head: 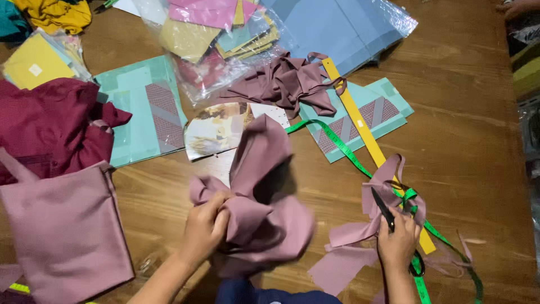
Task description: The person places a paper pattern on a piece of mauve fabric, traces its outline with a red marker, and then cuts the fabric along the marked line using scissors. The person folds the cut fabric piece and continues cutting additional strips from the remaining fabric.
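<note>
My left hand (203, 232) grips a bunched piece of mauve fabric (264, 186) that rises in a loose fold above the wooden table (461, 112). At the lower right, my right hand (397, 243) is closed around black scissors (383, 209), their blades pointing up and left over mauve fabric scraps (349, 247). A green measuring tape (337, 145) and a yellow ruler (360, 121) run diagonally beside that hand.
A mauve sewn panel (62, 225) and dark red cloth (50, 124) lie at the left. Teal pattern sheets (143, 107), a crumpled mauve fabric pile (292, 84) and plastic bags of coloured cloth pieces (225, 34) fill the far side. Another person's hand (514, 7) shows at the top right.
</note>
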